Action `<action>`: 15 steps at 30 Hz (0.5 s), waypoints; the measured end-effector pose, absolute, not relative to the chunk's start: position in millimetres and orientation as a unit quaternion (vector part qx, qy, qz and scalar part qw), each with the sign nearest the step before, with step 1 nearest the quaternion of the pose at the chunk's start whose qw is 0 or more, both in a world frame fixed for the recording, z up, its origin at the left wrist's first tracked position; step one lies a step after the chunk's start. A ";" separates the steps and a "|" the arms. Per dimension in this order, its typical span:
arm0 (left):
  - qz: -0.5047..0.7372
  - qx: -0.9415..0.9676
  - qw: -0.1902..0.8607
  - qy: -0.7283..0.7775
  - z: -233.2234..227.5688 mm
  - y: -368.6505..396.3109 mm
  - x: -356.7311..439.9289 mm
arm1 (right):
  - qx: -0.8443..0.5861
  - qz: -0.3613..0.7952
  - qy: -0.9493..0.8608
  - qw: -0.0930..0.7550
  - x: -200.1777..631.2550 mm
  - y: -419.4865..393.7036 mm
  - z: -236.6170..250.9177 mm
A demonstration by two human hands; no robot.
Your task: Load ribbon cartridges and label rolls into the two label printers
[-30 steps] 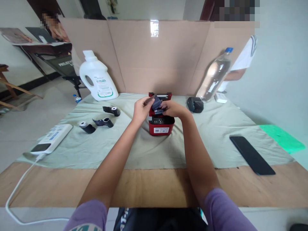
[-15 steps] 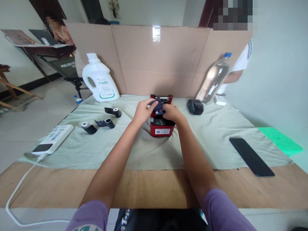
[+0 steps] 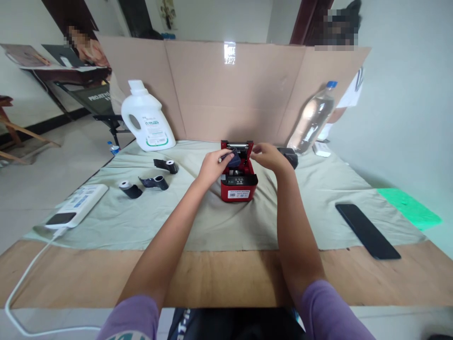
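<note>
Small dark paper roll (image 3: 234, 158) sits at the open top of the red boxy plastic printer (image 3: 238, 181), mid-table on the pale green cloth (image 3: 212, 222). Left hand (image 3: 211, 166) grip is pinched on the roll; right hand (image 3: 269, 157) rests by the raised red lid (image 3: 237, 145), grip loose, holding nothing. Roll looks light, crushable, prone to unwind; best held by its ends. Three dark rolls (image 3: 153, 182) lie left; white jug (image 3: 146, 118), clear bottle (image 3: 311, 120), black phone (image 3: 367, 230) further out.
</note>
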State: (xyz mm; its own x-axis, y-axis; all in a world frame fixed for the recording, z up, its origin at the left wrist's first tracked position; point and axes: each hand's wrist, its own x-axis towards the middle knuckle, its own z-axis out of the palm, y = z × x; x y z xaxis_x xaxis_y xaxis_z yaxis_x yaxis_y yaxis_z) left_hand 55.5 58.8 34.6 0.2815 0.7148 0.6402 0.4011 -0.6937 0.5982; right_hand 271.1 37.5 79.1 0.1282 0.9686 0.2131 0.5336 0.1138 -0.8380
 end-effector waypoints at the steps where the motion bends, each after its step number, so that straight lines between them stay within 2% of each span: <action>1: 0.477 0.789 0.159 0.354 36.6 57.3 56.0 | -0.612 0.244 -0.599 0.455 273.8 38.5 78.3; 10: 0.329 0.887 0.033 0.322 71.4 33.9 55.2 | -0.550 0.275 -0.542 0.573 267.1 52.0 53.3; 15: 0.275 0.911 -0.013 0.308 83.6 21.9 56.4 | -0.517 0.346 -0.486 0.613 270.2 38.4 25.1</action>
